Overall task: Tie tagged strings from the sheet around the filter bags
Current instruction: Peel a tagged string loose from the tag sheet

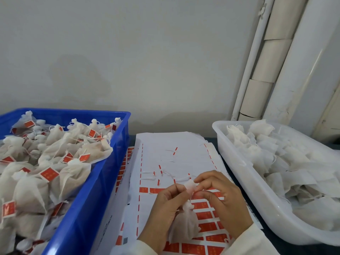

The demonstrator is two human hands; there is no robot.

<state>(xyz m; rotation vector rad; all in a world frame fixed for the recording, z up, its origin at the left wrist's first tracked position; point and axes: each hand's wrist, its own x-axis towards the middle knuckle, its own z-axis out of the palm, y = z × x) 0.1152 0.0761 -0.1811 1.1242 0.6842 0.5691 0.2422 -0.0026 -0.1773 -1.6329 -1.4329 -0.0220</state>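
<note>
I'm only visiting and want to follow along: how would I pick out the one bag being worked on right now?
Find the sheet of red tags between the blue crate and the white tub. Above its near end, both hands hold one filter bag. Unlike the binned bags, it hangs in the air, pinched at its neck.

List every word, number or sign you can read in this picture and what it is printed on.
Nothing here is legible.
Red tags on the tied bags in the blue crate: faint pale marks, too blurred to read.
Red labels on the sheet: too blurred to read.
Small dark print along the sheet's edge: too small to read.
Filter bag in the hands and the bags in the white tub: no print visible.
</note>
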